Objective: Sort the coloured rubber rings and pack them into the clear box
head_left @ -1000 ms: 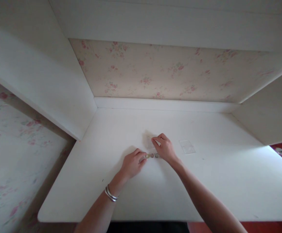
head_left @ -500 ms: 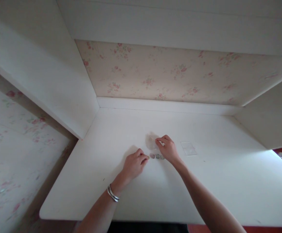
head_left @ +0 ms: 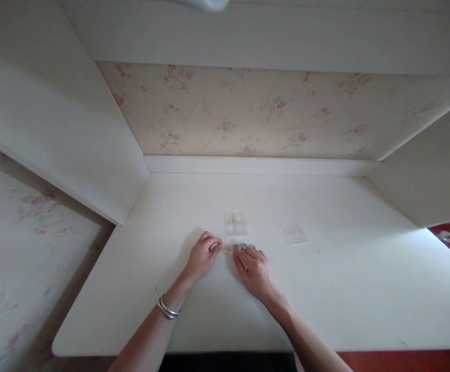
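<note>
Several coins lie in a short row on the white desk between my hands: a gold-coloured coin (head_left: 226, 250) at the left end, then a silver coin (head_left: 237, 247) and others partly covered by my fingers. My left hand (head_left: 204, 256), a silver bangle on its wrist, has its fingertips pinched together just left of the gold-coloured coin; what they hold, if anything, cannot be made out. My right hand (head_left: 255, 271) rests on the desk, thumb and fingers closed at the silver coin. Behind the coins sits a clear plastic box (head_left: 240, 231) divided into compartments, with something yellowish in one.
A flat clear plastic lid (head_left: 294, 232) lies on the white desk (head_left: 345, 289) to the right. White panels enclose the desk at the left and right, with a shelf front (head_left: 248, 36) above and floral wallpaper (head_left: 248, 111) behind.
My right hand has come down from over the clear box to the silver coins, uncovering the box. My left hand has drawn slightly away from the row, so the gold-coloured coin shows.
</note>
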{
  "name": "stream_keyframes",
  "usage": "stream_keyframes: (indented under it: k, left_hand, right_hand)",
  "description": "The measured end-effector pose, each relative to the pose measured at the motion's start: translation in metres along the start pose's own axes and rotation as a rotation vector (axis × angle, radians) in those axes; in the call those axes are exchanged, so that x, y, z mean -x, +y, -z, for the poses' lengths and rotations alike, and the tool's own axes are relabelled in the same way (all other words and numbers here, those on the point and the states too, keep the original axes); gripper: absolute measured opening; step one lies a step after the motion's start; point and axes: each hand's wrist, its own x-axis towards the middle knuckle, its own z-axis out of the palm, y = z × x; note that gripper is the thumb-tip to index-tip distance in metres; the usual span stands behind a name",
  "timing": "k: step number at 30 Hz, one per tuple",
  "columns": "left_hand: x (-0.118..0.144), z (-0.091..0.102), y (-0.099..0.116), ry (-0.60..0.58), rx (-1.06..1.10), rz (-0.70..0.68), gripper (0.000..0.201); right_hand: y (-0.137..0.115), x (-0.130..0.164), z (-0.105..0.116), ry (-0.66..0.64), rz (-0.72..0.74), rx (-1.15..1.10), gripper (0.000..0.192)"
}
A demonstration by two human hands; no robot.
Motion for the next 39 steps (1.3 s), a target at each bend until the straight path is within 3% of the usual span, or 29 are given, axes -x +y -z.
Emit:
stream_keyframes:
  k: [7,14,21,27,34,39]
  left_hand:
    - [-0.017,0.003,0.012,0.108,0.065,0.078,0.028]
    - [-0.062,-0.009,0.018,0.201,-0.047,0.002,0.022]
    - [-0.086,-0.027,0.006,0.173,-0.03,0.053,0.02]
    - [-0.058,-0.016,-0.001,0.22,0.064,0.163,0.025]
    - [0.001,-0.003,0.009,0.001,0.012,0.034,0.025]
    - [0.017,-0.01,0.014,-0.055,-0.067,-0.025,0.019]
  right_hand:
    - [-0.012,-0.007,-0.012,-0.002,0.079,0.153,0.018]
    - [-0.008,-0.004,-0.019,0.034,0.105,0.193,0.019]
    - [-0.005,-0.003,-0.02,0.068,0.101,0.165,0.018]
    - [-0.004,-0.003,-0.018,0.078,0.088,0.117,0.022]
    - [-0.002,-0.002,-0.015,0.102,0.023,-0.01,0.025]
    - [0.005,-0.021,-0.005,0.161,-0.057,-0.096,0.025]
